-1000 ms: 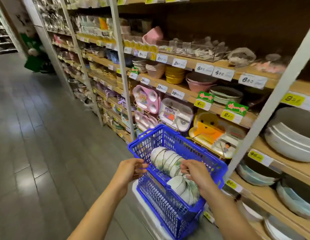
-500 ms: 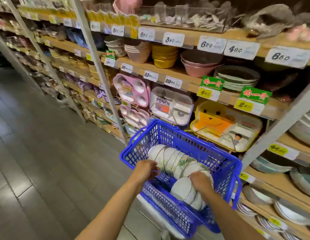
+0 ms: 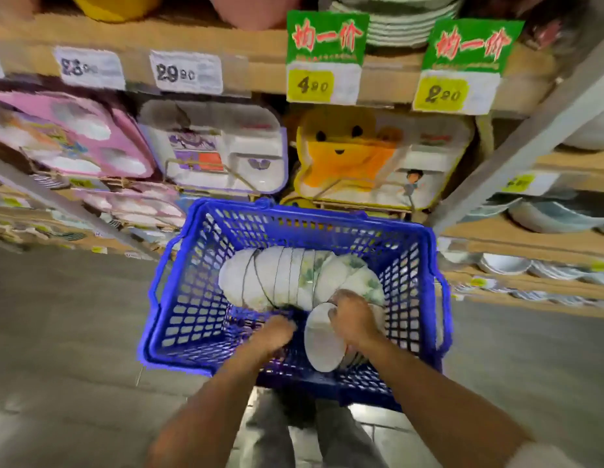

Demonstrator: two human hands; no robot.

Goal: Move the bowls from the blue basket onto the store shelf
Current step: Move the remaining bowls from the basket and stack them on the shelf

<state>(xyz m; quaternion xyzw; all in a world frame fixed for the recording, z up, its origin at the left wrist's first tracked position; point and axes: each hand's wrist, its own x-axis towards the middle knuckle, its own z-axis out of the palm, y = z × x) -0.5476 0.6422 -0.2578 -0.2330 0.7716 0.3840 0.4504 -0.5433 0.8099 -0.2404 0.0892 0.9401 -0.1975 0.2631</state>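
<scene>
A: Far left, a glossy pink divided tray [image 3: 67, 140] leans upright under the wooden edge of the store shelf [image 3: 256, 55], and beside it stands a white one [image 3: 223, 146] with rounded corners.

B: Below them is the blue basket [image 3: 189, 298], hard plastic with open lattice walls, standing close in front of the shelving above the grey plank floor [image 3: 57, 332].

A: The left hand [image 3: 272, 334] is down inside the near part of the basket, fingers curled downward. It's blurred, so I can't tell whether it has hold of anything.

B: Just beyond it, a row of bowls [image 3: 280, 282] lies on edge across the middle of the basket, smooth white ceramic, round and thin-rimmed, with green leaf prints toward the right.

A: The right hand [image 3: 353, 320] is curled over the top of the near stack of bowls [image 3: 322, 349], gripping its rim. That stack is also tipped on its side, at the near right of the basket.

B: Behind the basket there's a yellow tray with a bear face [image 3: 344, 153], with green price signs [image 3: 327, 35] above it.

A: Further right, a grey metal post [image 3: 530, 136] slants up, and pale shallow bowls [image 3: 505, 265] sit on the low shelf past it.
</scene>
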